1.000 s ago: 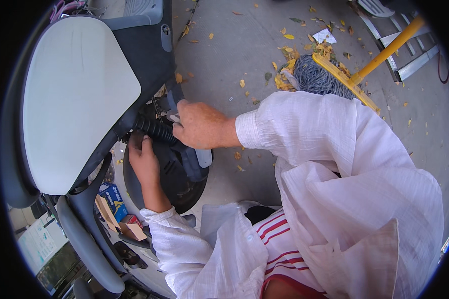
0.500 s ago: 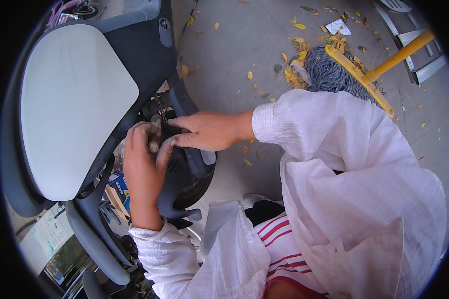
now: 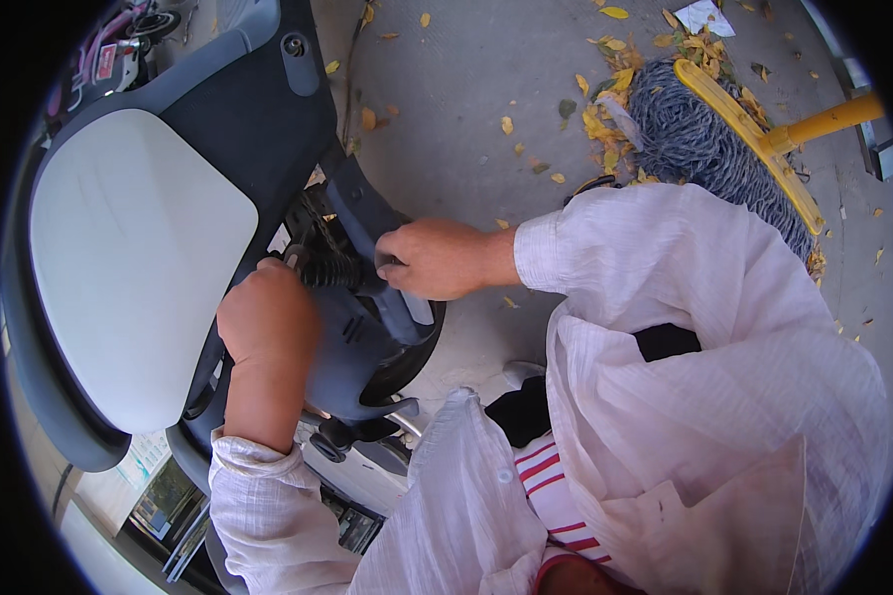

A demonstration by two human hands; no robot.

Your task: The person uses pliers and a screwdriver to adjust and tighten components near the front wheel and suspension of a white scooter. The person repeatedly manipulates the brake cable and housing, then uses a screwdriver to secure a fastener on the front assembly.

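Observation:
A grey and white scooter (image 3: pixel 139 268) fills the left side, its bodywork open around a black spring shock absorber (image 3: pixel 329 271). My left hand (image 3: pixel 268 315) is closed at the left end of that spring, its back toward me. Beside its fingertips a bit of grey metal shows, but the palm's contents are hidden. On the right of the spring, my right hand (image 3: pixel 435 260) has its fingers curled against the edge of a dark grey plastic panel (image 3: pixel 362 208). A dark spot shows between thumb and forefinger; I cannot make out what it is.
A grey string mop (image 3: pixel 704 139) with a yellow head and handle lies on the concrete floor at the upper right, among yellow leaves (image 3: pixel 605 124). A scooter wheel (image 3: pixel 422 352) stands below my right hand. A pink vehicle (image 3: pixel 109 50) is at the far upper left.
My right hand has drawn away from my left and moved slightly right, to the panel edge. My left hand has turned over, hiding the brownish cylinder seen in it. The view has shifted.

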